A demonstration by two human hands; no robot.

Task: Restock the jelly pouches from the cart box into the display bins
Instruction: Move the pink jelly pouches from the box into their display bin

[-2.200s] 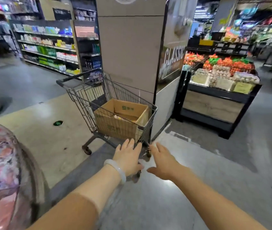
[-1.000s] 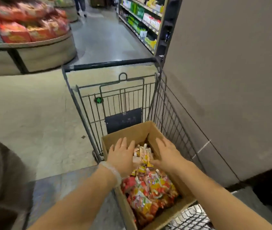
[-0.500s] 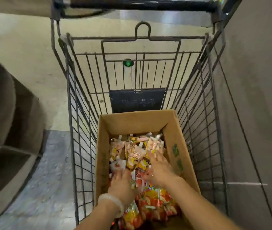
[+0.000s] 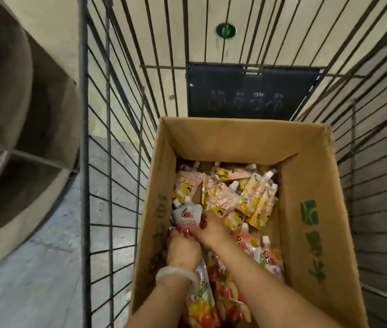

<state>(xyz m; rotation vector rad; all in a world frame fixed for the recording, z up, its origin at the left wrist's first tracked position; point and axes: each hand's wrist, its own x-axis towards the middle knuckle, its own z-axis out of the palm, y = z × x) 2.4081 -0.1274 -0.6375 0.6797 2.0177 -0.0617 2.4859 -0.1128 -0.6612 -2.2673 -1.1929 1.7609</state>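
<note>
Both hands are working down inside the cardboard box (image 4: 306,185), which is sitting in the wire shopping cart (image 4: 107,138). Left hand (image 4: 183,250) is curling its fingers over a red-and-white spouted pouch (image 4: 187,217) near the box's left wall; it looks like a grip, though the fingertips are hidden by the pack. Right hand (image 4: 212,229) is reaching across beside it, touching the same cluster; it is blurred, so I cannot tell whether it is pinching anything or just pressing flat. A pale bangle (image 4: 176,274) is sitting on the left wrist.

Jelly pouches (image 4: 242,197) are lying loose in a jumbled layer on the box floor: pink-yellow ones at the far end, red ones nearer the person, caps pointing every way.

Handling, as judgement:
- Probably light each, soft-bodied, glossy film, so likely slippery in a handful.
- Contents are likely shifting under a squeeze; a pack gripped mid-body may be sagging at both ends.
- Stiffest parts look like the spout and the top seal.
- For bulk, scooping under several with both palms seems safer than pinching.
- Puncture risk looks low; the main risk is dropping packs through the cart wires.

The display bins are not clearly identifiable; a dark curved fixture (image 4: 10,114) is standing left of the cart.
</note>
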